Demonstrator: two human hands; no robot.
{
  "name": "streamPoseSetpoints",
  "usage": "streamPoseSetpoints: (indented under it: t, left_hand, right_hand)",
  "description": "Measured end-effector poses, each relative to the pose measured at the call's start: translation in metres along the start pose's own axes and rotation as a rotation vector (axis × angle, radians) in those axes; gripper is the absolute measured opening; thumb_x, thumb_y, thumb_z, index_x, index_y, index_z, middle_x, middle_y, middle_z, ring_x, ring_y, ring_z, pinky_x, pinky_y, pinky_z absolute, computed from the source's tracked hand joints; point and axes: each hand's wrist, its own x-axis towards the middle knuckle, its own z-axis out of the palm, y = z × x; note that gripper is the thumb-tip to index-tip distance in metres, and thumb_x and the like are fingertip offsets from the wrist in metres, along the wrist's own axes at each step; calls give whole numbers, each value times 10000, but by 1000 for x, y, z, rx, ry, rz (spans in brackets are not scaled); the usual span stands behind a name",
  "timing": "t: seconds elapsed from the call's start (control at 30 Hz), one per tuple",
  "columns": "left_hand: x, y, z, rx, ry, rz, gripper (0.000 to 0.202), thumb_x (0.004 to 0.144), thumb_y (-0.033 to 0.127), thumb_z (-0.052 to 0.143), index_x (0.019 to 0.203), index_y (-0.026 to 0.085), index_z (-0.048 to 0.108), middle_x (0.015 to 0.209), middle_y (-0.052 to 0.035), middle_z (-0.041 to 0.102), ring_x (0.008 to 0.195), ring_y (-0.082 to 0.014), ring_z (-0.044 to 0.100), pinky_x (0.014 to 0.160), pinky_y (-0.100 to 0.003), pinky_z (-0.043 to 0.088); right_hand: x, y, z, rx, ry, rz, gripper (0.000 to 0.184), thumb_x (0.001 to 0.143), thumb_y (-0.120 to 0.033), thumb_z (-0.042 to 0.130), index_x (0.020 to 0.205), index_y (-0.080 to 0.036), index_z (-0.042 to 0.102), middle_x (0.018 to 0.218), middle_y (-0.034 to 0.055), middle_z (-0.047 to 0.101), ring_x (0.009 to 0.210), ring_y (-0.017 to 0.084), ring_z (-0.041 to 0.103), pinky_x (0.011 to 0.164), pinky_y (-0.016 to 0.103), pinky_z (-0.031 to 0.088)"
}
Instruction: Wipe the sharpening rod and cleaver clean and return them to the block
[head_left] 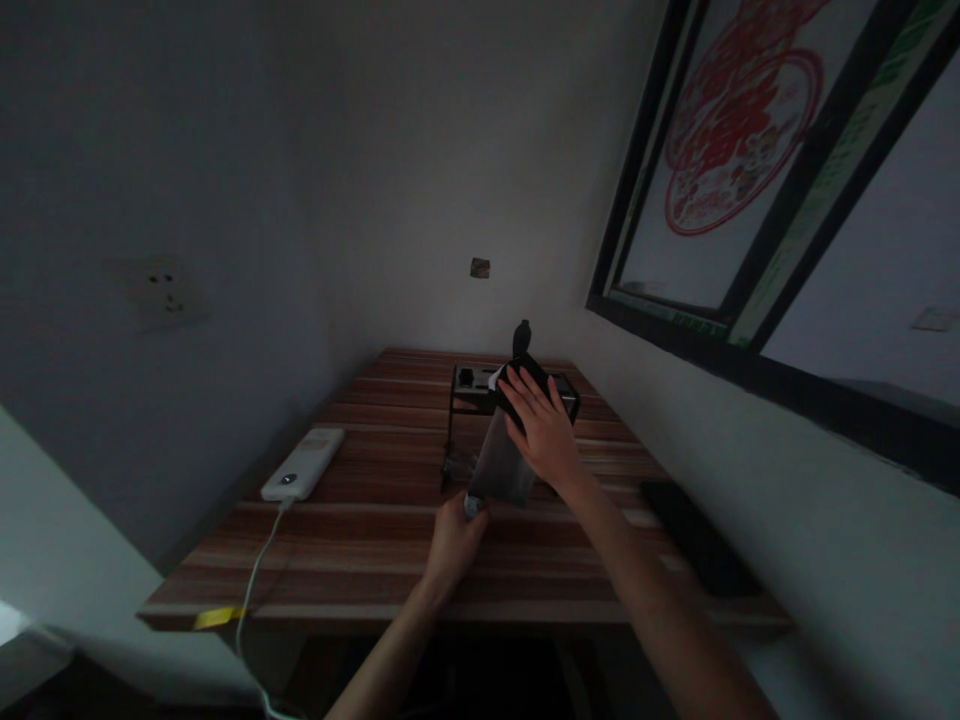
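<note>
Toward the far edge of the desk stands a dark-framed rack, with a broad flat blade held before it. The left hand is closed on the blade's near end; the right hand lies spread over a black piece at the far end, possibly cloth, though in this dimness I cannot tell whether it grasps. The step seems to be working over the blade, calling for a steady near grip. The rack crowds its far end; a white power bank lies by the left edge, a dark slab by the right.
</note>
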Motion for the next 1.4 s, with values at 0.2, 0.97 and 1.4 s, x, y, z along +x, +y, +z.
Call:
streamPoseSetpoints:
  t: [0.2, 0.97, 1.4]
  left_hand:
    - [2, -1, 1, 9, -3, -26, 63, 655, 181, 451, 626, 140, 488, 555, 37, 445, 540, -94, 398, 505, -181, 300]
    - [3, -4, 2, 9, 14, -19, 84, 663, 204, 470, 637, 135, 512, 554, 36, 453, 541, -97, 402, 508, -182, 305]
    - [4, -1, 2, -17, 0, 5, 130, 668, 190, 457, 698, 121, 563, 613, 6, 553, 574, -112, 471, 547, -196, 367]
  right_hand:
    - [0, 8, -1, 10, -15, -48, 491, 866, -237, 347, 1349, -219, 263, 1422, 8, 249, 1321, 170, 150, 1084, 447, 85]
    - [-6, 13, -1, 5, -32, -137, 501, 870, -245, 344, 1358, -220, 237, 1422, 9, 244, 1321, 189, 150, 1078, 486, 59]
    - [-57, -25, 15, 70, -123, -197, 504, 868, -239, 359, 1356, -210, 240, 1405, 18, 284, 1311, 193, 187, 1070, 482, 108]
